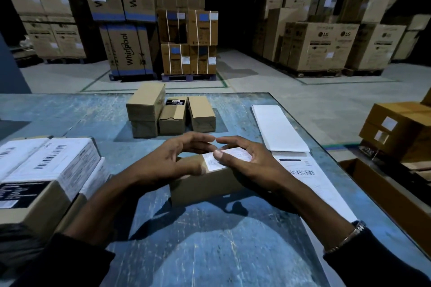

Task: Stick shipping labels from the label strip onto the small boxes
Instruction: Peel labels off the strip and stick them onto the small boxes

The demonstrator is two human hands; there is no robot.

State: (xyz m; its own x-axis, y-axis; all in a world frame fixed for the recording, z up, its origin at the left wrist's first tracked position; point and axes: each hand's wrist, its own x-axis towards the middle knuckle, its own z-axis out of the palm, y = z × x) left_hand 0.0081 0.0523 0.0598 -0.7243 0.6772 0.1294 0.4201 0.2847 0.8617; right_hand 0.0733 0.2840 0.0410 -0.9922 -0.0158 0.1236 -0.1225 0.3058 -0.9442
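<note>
Blue table (pixel 210 240): both hands, left (pixel 172 161) and right (pixel 245 161), press a label (pixel 224 158) flat (fingers straight) on a box (pixel 205 184) lying crosswise.

1. Both forearms reach forward from dark sleeves and angle inward, so the two hands meet in front of the person.
2. The left hand (pixel 171 158) lies palm down, its fingers extended to the right and loosely arched, its thumb pressed flat below them.
3. The right hand (pixel 242 158) mirrors it, fingers stretched leftward and thumb pressing down.
4. The fingertips of the two hands nearly touch.
5. A metal bracelet circles the right wrist.
</note>
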